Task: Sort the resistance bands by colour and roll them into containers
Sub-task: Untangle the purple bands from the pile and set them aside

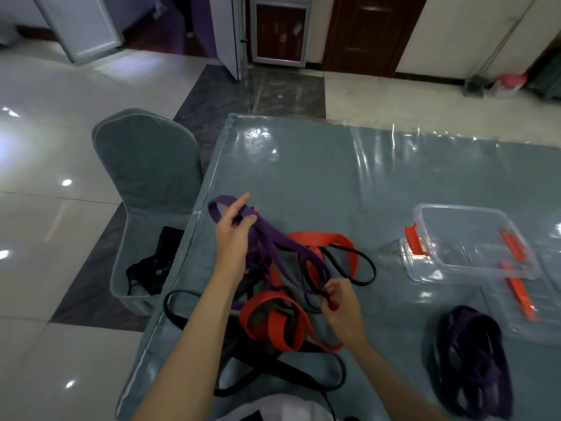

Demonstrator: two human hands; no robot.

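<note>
A tangled heap of resistance bands lies on the table in front of me: a purple band (282, 243), wide orange bands (273, 322) and thin black bands (361, 268). My left hand (235, 235) grips a loop of the purple band and lifts it above the heap, index finger pointing out. My right hand (341, 302) pinches the other end of the purple band low in the heap, near a black one. A clear container (473, 241) with orange clips stands open at the right.
A separate bundle of dark purple bands (473, 360) lies at the right front. A clear lid (522, 308) with orange clips sits beside the container. A grey covered chair (145, 165) with black cloth on its seat stands left of the table edge (194, 214).
</note>
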